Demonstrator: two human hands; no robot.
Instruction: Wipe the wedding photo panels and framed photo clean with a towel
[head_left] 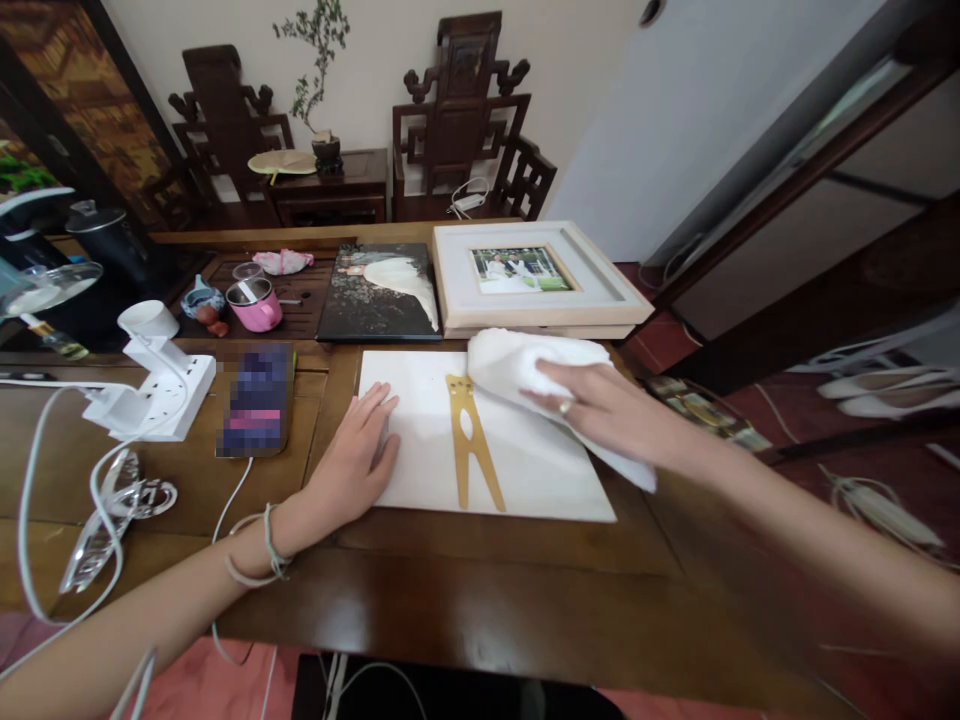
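Observation:
A flat white board (540, 470) lies on the wooden table, with a gold A-shaped stand (461, 440) fixed on it or lying on top; I cannot tell which. My left hand (358, 450) rests flat on the board's left edge, fingers stretched out. Bunched under my right hand (592, 395) is a white cloth (502, 362), gripped by the fingers and pressed on the board's upper right part. One end of the cloth hangs past the board's right edge. The cloth hides that corner of the board.
Behind the board stand a dark photo panel (379, 305) and a white picture frame (600, 285). To the left are a phone (259, 400) on a cable, a power strip (176, 395), a clear hair claw (112, 530), a pink cup (256, 308) and loose white cords.

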